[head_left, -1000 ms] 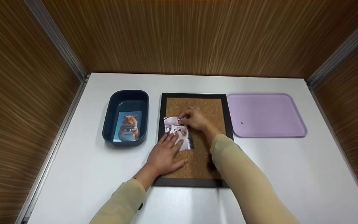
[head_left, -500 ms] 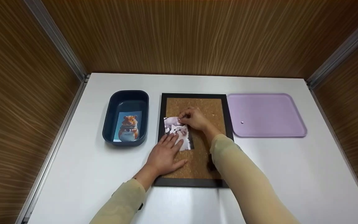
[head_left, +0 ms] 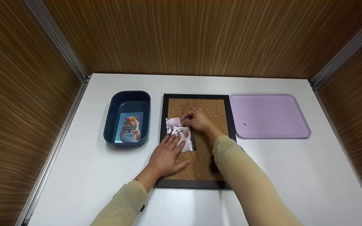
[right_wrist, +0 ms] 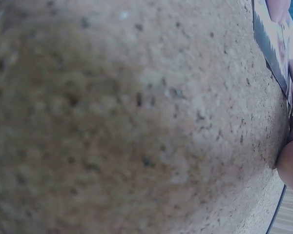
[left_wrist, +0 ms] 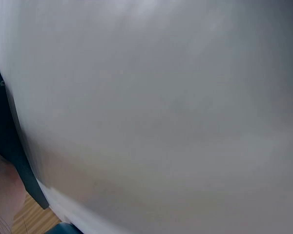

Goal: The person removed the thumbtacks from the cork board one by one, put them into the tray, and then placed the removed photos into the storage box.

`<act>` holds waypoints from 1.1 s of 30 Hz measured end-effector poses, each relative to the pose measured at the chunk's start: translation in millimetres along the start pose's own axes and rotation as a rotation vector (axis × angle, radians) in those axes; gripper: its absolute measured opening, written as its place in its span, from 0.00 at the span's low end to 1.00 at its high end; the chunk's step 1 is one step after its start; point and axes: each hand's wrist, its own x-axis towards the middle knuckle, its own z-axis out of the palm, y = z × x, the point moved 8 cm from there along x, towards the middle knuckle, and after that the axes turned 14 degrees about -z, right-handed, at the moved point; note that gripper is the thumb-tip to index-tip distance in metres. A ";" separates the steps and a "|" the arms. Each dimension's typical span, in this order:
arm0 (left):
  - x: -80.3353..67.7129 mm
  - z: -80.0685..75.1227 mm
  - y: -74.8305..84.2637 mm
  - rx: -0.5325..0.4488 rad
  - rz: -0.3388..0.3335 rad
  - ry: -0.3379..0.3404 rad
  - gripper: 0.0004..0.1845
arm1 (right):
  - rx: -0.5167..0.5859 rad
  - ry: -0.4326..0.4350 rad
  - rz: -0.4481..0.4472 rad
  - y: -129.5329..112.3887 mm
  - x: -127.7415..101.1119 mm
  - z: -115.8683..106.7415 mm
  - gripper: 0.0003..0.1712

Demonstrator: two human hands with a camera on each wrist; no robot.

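Two hands working on a white table (head_left: 281,175) inside wood-panelled walls. Largest thing on it is a black-framed rectangular cork board (head_left: 211,108) lying flat at centre; a flat lilac plastic tray (head_left: 272,106) is sitting just right of it with one small pin (head_left: 245,123) on it, and a dark blue oval plastic tub (head_left: 112,122) is sitting left, holding a hamster picture card (head_left: 130,127). A kitten photo card (head_left: 178,130) is lying on the cork board's left half. Progress, as a judgement: card already placed on the cork, top edge being pinned right now; the hamster card and tray pin are untouched, so roughly half seems left. Left hand (head_left: 166,154) is lying flat, fingers straight and spread, pressing down the card's lower part, forearm coming in from lower left. Right hand (head_left: 196,120) is reaching over the board, fingertips curled together and pinching a small pale pushpin (head_left: 181,120) at the card's top edge. Wrist views are blurred, showing only table and cork up close
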 end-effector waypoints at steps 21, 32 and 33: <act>0.6 -0.2 -0.1 -0.007 0.003 0.005 0.44 | 0.032 -0.002 0.047 3.8 -0.6 -0.4 0.07; 0.5 1.1 -0.5 0.005 -0.010 -0.025 0.45 | 0.114 -0.006 0.061 5.7 -3.2 0.4 0.05; 0.5 1.4 -0.6 0.006 -0.012 -0.027 0.45 | 0.116 -0.006 0.062 6.2 -3.5 0.4 0.05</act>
